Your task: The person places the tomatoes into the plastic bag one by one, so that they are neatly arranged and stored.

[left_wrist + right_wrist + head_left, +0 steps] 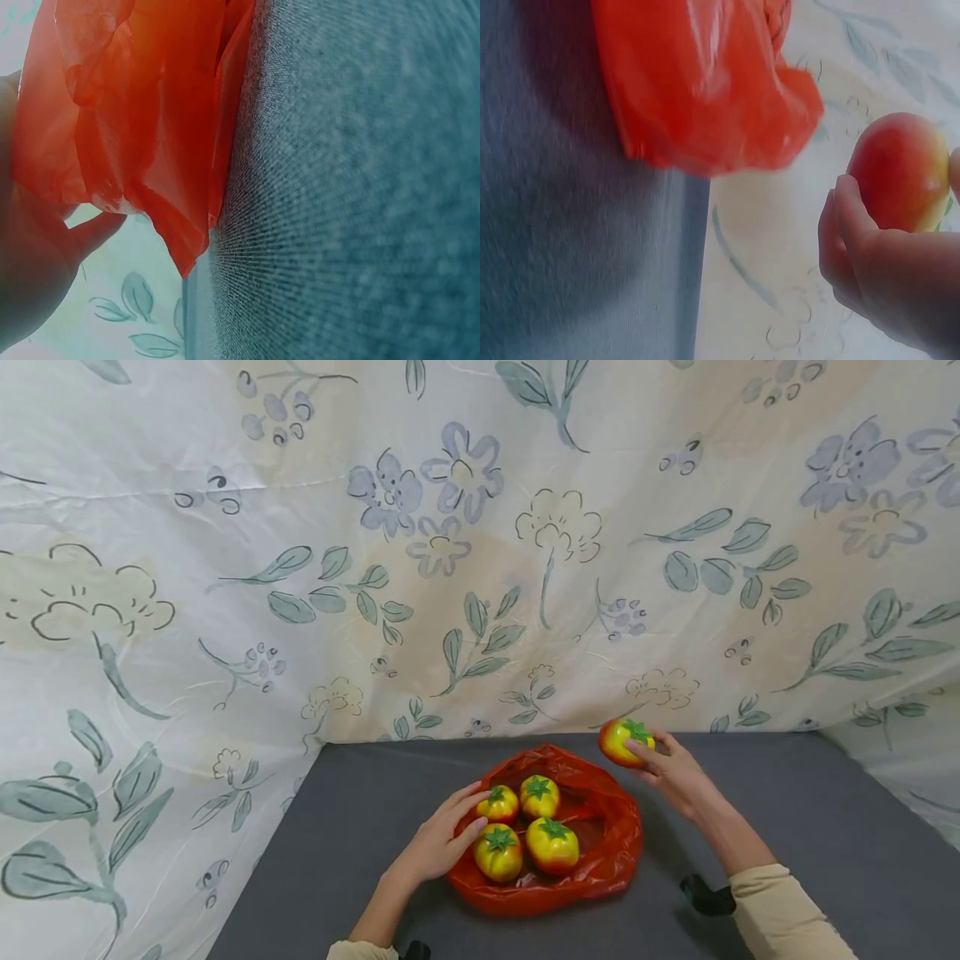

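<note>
My right hand (678, 772) holds a yellow-and-red tomato (618, 742) with a green star-shaped top, raised off the table to the right of the red plastic bag. In the right wrist view the fingers curl round that tomato (900, 172), its red side showing. The red bag (630, 835) lies with its mouth spread wide, and several similar tomatoes (553, 846) sit inside, green tops up. My left hand (438, 839) rests over the bag's left rim, its fingers extended and thumb apart, close to the left tomatoes. Bag folds (150, 112) cover part of it in the left wrist view.
A dark grey tabletop (360, 810) lies under the bag. Behind and at the sides hangs a pale cloth (480, 593) with printed flowers and leaves, meeting the table's back edge. A black strap piece (707, 896) sticks out beside the right wrist.
</note>
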`<state>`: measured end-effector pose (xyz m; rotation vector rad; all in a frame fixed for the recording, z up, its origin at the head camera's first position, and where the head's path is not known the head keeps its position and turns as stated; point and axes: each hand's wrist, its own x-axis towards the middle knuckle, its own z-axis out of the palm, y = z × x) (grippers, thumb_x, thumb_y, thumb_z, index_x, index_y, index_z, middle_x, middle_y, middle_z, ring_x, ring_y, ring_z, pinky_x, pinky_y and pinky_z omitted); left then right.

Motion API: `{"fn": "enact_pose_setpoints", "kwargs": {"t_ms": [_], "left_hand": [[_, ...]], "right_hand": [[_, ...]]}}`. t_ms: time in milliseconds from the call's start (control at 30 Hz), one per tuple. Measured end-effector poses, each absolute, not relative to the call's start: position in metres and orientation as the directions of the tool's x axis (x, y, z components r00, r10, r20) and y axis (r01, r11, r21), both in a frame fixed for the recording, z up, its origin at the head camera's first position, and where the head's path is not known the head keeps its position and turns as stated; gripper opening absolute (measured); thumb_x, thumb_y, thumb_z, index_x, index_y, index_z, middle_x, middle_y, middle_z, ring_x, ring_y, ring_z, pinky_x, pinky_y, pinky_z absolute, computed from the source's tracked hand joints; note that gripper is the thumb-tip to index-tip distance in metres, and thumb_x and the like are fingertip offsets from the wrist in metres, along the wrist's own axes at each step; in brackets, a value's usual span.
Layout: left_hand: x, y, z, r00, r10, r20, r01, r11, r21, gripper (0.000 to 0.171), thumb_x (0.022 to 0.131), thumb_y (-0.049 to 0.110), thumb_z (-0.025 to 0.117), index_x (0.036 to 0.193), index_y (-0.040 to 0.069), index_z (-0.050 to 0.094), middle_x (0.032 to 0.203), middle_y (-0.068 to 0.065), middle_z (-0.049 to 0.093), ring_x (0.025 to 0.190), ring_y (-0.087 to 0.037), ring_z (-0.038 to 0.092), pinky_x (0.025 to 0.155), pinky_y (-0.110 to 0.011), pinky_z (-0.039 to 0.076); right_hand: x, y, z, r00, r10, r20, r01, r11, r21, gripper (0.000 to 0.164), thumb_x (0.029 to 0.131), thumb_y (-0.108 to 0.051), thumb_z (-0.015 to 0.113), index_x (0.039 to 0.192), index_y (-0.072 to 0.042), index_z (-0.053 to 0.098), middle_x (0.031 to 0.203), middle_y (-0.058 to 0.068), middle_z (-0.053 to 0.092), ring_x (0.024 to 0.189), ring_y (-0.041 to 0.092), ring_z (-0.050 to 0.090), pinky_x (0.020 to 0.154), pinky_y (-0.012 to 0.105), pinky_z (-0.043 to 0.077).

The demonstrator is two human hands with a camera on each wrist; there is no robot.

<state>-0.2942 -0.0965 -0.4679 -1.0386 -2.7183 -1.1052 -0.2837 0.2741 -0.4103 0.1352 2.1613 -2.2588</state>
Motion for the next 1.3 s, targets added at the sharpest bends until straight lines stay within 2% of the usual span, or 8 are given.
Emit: {"fn": "enact_pose_setpoints", "kwargs": {"t_ms": [100, 267, 400, 633, 900, 1300], "left_hand": [[-0.293, -0.097, -0.467, -0.773, 0.575, 0.267, 0.597, 0.52, 0.611, 0.045, 0.099, 0.034, 0.051, 0.141, 0.019, 0.048, 0.151, -0.001, 0.033, 0.135, -0.028, 0.033, 0.098, -0.063, 0.032], [-0.292, -0.096, -0.465, -0.775, 0.574, 0.263, 0.594, 0.521, 0.613, 0.046, 0.098, 0.036, 0.051, 0.141, 0.02, 0.048, 0.151, -0.001, 0.033, 0.135, -0.028, 0.033, 0.098, -0.063, 0.033], [-0.292, -0.096, -0.465, -0.773, 0.574, 0.268, 0.599, 0.523, 0.606, 0.045, 0.099, 0.034, 0.051, 0.141, 0.02, 0.048, 0.15, -0.001, 0.034, 0.134, -0.027, 0.033, 0.098, -0.062, 0.033], [-0.292, -0.096, -0.464, -0.77, 0.576, 0.275, 0.605, 0.521, 0.603, 0.045, 0.099, 0.036, 0.05, 0.141, 0.019, 0.049, 0.15, -0.001, 0.034, 0.134, -0.027, 0.034, 0.099, -0.061, 0.032], [-0.291, -0.096, -0.464, -0.768, 0.578, 0.275, 0.607, 0.521, 0.6, 0.045, 0.099, 0.037, 0.05, 0.141, 0.019, 0.049, 0.15, -0.001, 0.034, 0.135, -0.026, 0.033, 0.1, -0.06, 0.032], [-0.291, -0.095, -0.465, -0.768, 0.58, 0.271, 0.606, 0.52, 0.602, 0.045, 0.099, 0.034, 0.051, 0.141, 0.018, 0.048, 0.15, -0.002, 0.034, 0.135, -0.027, 0.033, 0.1, -0.061, 0.032]], "right_hand": [[-0.281, 0.266, -0.412, -0.997, 0.031, -0.075, 0.074, -0.034, -0.997, 0.087, 0.095, -0.033, 0.059, 0.15, -0.002, 0.0, 0.143, 0.023, 0.018, 0.099, 0.01, 0.053, 0.089, 0.028, 0.048], [-0.276, 0.253, -0.414, -0.997, -0.007, -0.078, 0.078, -0.027, -0.997, 0.081, 0.096, -0.03, 0.059, 0.149, -0.001, 0.005, 0.139, 0.023, 0.022, 0.097, 0.013, 0.054, 0.088, 0.03, 0.048], [-0.271, 0.244, -0.418, -0.996, -0.054, -0.07, 0.07, 0.002, -0.998, 0.078, 0.096, -0.028, 0.059, 0.149, -0.001, 0.008, 0.14, 0.025, 0.025, 0.104, 0.018, 0.052, 0.09, 0.031, 0.048], [-0.265, 0.229, -0.427, -0.994, -0.057, -0.091, 0.085, 0.104, -0.991, 0.079, 0.091, -0.031, 0.067, 0.146, -0.002, 0.018, 0.139, 0.025, 0.03, 0.118, 0.033, 0.044, 0.097, 0.042, 0.043], [-0.26, 0.221, -0.433, -0.999, 0.003, -0.041, 0.039, 0.376, -0.926, 0.076, 0.084, -0.04, 0.072, 0.138, -0.002, 0.034, 0.133, 0.024, 0.042, 0.109, 0.031, 0.05, 0.088, 0.042, 0.048], [-0.261, 0.218, -0.448, -0.998, 0.001, -0.059, 0.053, 0.46, -0.886, 0.076, 0.082, -0.042, 0.073, 0.136, -0.001, 0.038, 0.127, 0.021, 0.047, 0.105, 0.029, 0.051, 0.088, 0.045, 0.048]]}}
